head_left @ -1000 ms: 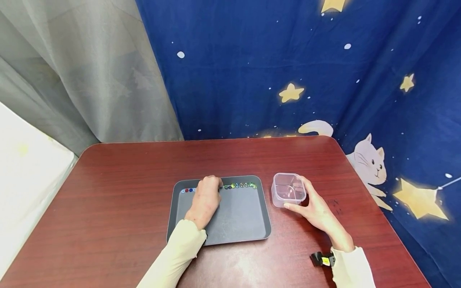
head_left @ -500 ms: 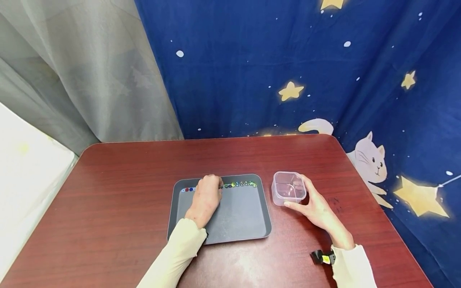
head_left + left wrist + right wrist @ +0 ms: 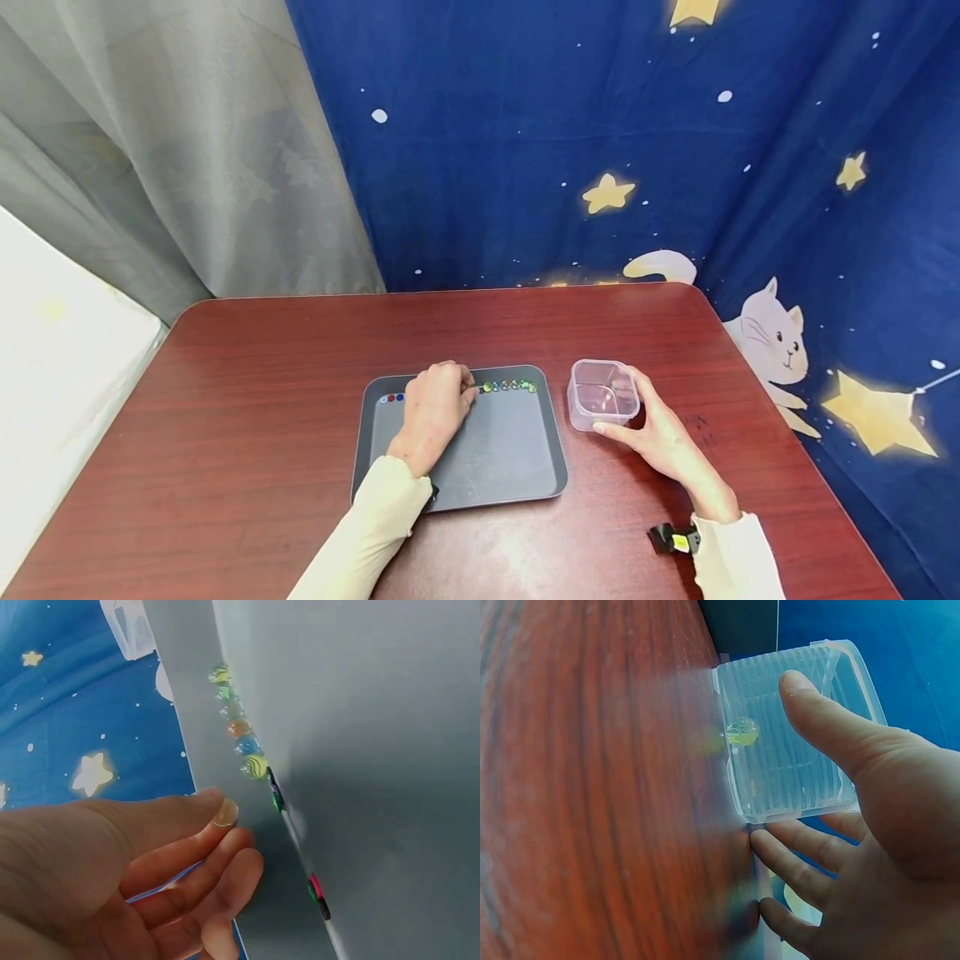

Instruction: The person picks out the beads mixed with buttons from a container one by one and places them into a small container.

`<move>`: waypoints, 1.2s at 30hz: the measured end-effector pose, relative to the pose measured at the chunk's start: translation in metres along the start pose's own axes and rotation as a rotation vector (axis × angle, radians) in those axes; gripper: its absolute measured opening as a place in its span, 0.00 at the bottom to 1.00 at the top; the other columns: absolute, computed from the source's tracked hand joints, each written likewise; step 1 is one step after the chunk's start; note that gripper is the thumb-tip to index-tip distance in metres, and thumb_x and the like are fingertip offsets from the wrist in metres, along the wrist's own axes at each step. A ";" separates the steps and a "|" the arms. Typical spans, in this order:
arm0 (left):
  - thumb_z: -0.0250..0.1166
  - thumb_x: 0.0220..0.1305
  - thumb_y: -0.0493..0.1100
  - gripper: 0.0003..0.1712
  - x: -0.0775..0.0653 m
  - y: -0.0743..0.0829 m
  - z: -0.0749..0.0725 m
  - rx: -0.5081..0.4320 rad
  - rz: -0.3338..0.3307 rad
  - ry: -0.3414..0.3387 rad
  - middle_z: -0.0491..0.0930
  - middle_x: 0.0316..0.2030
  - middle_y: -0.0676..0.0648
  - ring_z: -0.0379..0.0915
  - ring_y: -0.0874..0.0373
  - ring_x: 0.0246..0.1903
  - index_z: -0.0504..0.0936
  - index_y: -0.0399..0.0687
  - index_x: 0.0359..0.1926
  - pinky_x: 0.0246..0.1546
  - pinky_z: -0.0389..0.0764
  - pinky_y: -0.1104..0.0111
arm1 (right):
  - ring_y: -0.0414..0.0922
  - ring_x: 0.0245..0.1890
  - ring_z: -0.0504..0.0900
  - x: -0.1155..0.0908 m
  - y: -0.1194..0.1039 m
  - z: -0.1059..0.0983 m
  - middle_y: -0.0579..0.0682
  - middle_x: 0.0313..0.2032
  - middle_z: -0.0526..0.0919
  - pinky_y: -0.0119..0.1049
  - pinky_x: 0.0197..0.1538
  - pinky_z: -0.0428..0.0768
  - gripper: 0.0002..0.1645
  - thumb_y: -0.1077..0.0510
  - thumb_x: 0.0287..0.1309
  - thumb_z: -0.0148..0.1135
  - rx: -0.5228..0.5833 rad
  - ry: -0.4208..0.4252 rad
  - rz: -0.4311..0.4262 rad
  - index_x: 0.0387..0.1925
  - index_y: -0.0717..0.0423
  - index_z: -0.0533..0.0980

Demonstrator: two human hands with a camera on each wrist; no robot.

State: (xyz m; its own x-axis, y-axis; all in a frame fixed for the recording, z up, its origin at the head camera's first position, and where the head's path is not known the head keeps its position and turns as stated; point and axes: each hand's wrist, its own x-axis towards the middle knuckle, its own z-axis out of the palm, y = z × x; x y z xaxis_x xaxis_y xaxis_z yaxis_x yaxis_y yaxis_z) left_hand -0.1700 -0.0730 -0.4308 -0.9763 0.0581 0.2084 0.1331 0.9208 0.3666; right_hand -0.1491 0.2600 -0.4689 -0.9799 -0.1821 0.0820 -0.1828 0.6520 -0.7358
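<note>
Fingers (image 3: 238, 840) of the left hand (image 3: 433, 412), bent, with thumb and forefinger pinching a small round clear piece (image 3: 227, 813) at their very tips; whether it is flat or a ball cannot be told. The other fingers of this hand curl loosely beside the pinch. The hand lies over the far side of a grey tray (image 3: 510, 450), whose bare floor extends to the right of the wrist. Just past the fingertips, to their right in the head view, runs a row of glass marbles (image 3: 255, 766) in yellow, blue, orange and green. Close beside the curled fingers, the left wrist view shows thin coloured discs (image 3: 316, 887) edge-on, among them pink, green and black; to the left of the hand lie a light blue, a red and a dark blue piece (image 3: 392, 398). Fingers of the right hand (image 3: 663, 437) spread wide about a clear plastic box (image 3: 780, 772), thumb against one wall and fingertips around another side. The box stands on the reddish table (image 3: 247, 417), between these fingers and the tray; near its base, a yellow-green marble (image 3: 742, 732) shows through the wall, left of the thumb tip
</note>
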 end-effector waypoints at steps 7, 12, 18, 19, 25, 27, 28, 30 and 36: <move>0.78 0.61 0.48 0.06 0.002 0.005 -0.001 -0.030 0.003 0.004 0.85 0.27 0.58 0.82 0.59 0.27 0.89 0.59 0.29 0.28 0.81 0.62 | 0.59 0.61 0.77 0.000 0.002 0.000 0.59 0.65 0.75 0.62 0.65 0.73 0.59 0.46 0.55 0.80 -0.009 0.003 -0.005 0.79 0.45 0.54; 0.77 0.61 0.50 0.05 0.004 0.008 -0.003 -0.064 0.023 0.015 0.85 0.29 0.59 0.82 0.61 0.27 0.89 0.60 0.31 0.28 0.81 0.63 | 0.60 0.62 0.76 -0.001 0.002 -0.001 0.60 0.66 0.74 0.64 0.65 0.72 0.59 0.45 0.55 0.79 -0.012 0.004 0.000 0.79 0.44 0.54; 0.77 0.61 0.51 0.05 0.005 0.016 -0.004 -0.126 0.064 0.029 0.84 0.30 0.57 0.79 0.64 0.27 0.90 0.61 0.33 0.29 0.79 0.64 | 0.58 0.62 0.76 -0.001 0.000 -0.001 0.59 0.65 0.75 0.62 0.65 0.73 0.59 0.45 0.55 0.80 -0.018 0.012 0.000 0.79 0.45 0.54; 0.77 0.61 0.52 0.05 0.006 0.018 -0.004 -0.134 0.070 0.028 0.84 0.30 0.57 0.78 0.64 0.27 0.90 0.61 0.34 0.29 0.79 0.65 | 0.59 0.61 0.77 -0.001 0.000 -0.001 0.59 0.65 0.75 0.63 0.65 0.73 0.59 0.46 0.55 0.79 -0.020 0.012 -0.002 0.79 0.45 0.54; 0.77 0.62 0.53 0.05 0.007 0.024 -0.002 -0.154 0.086 0.022 0.85 0.32 0.54 0.74 0.64 0.28 0.90 0.61 0.35 0.29 0.75 0.68 | 0.60 0.62 0.76 -0.001 0.000 0.000 0.59 0.65 0.75 0.64 0.66 0.73 0.58 0.46 0.55 0.80 -0.003 0.007 -0.005 0.79 0.45 0.54; 0.77 0.62 0.53 0.05 0.007 0.026 -0.002 -0.158 0.090 0.022 0.85 0.33 0.54 0.73 0.64 0.28 0.90 0.61 0.35 0.29 0.74 0.69 | 0.59 0.62 0.76 0.000 -0.001 0.000 0.59 0.65 0.75 0.64 0.66 0.73 0.58 0.46 0.55 0.80 0.002 0.007 -0.004 0.79 0.44 0.55; 0.77 0.62 0.53 0.05 0.007 0.026 -0.002 -0.159 0.090 0.021 0.85 0.33 0.54 0.73 0.64 0.28 0.90 0.61 0.36 0.29 0.74 0.69 | 0.60 0.62 0.76 0.000 -0.001 0.000 0.59 0.65 0.75 0.64 0.66 0.73 0.58 0.46 0.55 0.80 0.002 0.005 -0.003 0.79 0.44 0.55; 0.77 0.62 0.53 0.05 0.007 0.027 -0.002 -0.163 0.086 0.022 0.85 0.33 0.54 0.74 0.64 0.29 0.90 0.61 0.36 0.30 0.75 0.68 | 0.60 0.63 0.76 0.001 -0.002 0.000 0.59 0.66 0.74 0.64 0.66 0.73 0.59 0.46 0.55 0.79 0.003 -0.001 0.000 0.79 0.43 0.54; 0.77 0.62 0.53 0.05 0.006 0.031 -0.002 -0.182 0.089 0.013 0.84 0.33 0.57 0.75 0.64 0.30 0.90 0.62 0.36 0.31 0.76 0.68 | 0.59 0.62 0.76 -0.002 -0.001 0.000 0.59 0.66 0.74 0.64 0.66 0.73 0.59 0.45 0.55 0.79 -0.002 -0.002 0.009 0.79 0.43 0.53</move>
State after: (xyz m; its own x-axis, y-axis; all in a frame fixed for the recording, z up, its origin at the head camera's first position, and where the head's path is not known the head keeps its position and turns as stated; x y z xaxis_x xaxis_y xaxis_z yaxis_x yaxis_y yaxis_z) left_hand -0.1714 -0.0453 -0.4166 -0.9572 0.1296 0.2588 0.2482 0.8274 0.5038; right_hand -0.1473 0.2595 -0.4682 -0.9812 -0.1780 0.0739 -0.1742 0.6548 -0.7354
